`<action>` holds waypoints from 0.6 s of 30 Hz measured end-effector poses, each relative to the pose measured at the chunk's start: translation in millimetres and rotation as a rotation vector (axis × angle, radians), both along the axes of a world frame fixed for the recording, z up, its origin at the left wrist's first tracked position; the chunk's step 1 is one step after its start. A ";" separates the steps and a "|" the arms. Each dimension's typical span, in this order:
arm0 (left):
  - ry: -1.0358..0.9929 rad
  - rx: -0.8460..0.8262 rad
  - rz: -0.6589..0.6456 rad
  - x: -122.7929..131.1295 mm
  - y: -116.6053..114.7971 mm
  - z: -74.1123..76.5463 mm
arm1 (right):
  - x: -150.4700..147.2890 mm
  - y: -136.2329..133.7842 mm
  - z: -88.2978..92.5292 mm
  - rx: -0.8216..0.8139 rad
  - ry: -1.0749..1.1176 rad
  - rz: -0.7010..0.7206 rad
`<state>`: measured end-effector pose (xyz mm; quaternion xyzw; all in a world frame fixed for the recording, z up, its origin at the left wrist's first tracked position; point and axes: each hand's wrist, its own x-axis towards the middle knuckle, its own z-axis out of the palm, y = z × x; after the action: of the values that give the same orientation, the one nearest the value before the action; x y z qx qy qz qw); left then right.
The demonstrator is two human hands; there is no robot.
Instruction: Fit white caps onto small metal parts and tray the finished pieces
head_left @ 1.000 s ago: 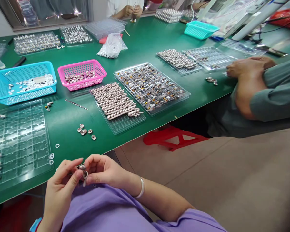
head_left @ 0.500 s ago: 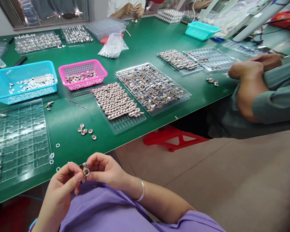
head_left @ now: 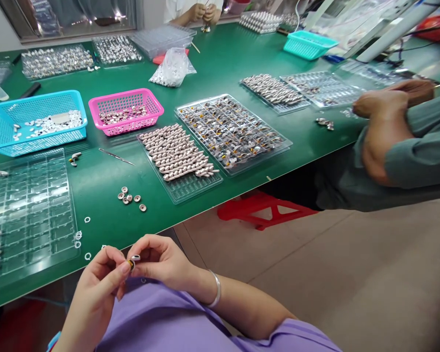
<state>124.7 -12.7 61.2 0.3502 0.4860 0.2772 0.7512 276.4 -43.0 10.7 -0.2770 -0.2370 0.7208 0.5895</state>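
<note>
Close to the lap, the fingertips of both hands meet around a small earbud part [head_left: 135,258] with a glossy shell and a bit of yellow. My left hand [head_left: 101,279] pinches it from the left, thumb against forefinger. From the other side my right hand [head_left: 164,262] is closed on the same part; its inner fingers are partly hidden. On the bench beyond lie several loose round earbud caps [head_left: 129,198] and white rings [head_left: 78,235]. To the left, a clear compartment tray [head_left: 32,210] holds a few stemmed earbud pieces.
Tweezers [head_left: 116,156] lie behind the caps. Near them stand a blue basket [head_left: 36,100], a pink basket [head_left: 126,95], a tray of stemmed shells [head_left: 179,151] and a filled compartment tray [head_left: 230,132]. A co-worker's arm [head_left: 383,132] rests at right, above a red stool [head_left: 264,210].
The earbud part has turned between my fingertips: its round open face showed before, and now a glossy shell sticks up on top. My fingers have drawn closer together around it.
</note>
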 end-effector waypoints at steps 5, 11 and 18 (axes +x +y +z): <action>0.034 -0.029 0.025 4.3 -2.2 6.5 | 0.1 -0.7 -0.9 0.038 -0.033 -0.010; 0.027 -0.147 0.073 11.2 -5.5 15.4 | 2.5 -3.0 -2.2 0.070 -0.159 -0.025; 0.048 -0.051 0.049 8.3 -7.6 10.6 | 6.5 -3.0 0.3 0.084 -0.151 -0.011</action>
<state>133.1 -20.3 71.8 0.3254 0.5191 0.2747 0.7411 282.9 -46.0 10.9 -0.3071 -0.3092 0.6841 0.5849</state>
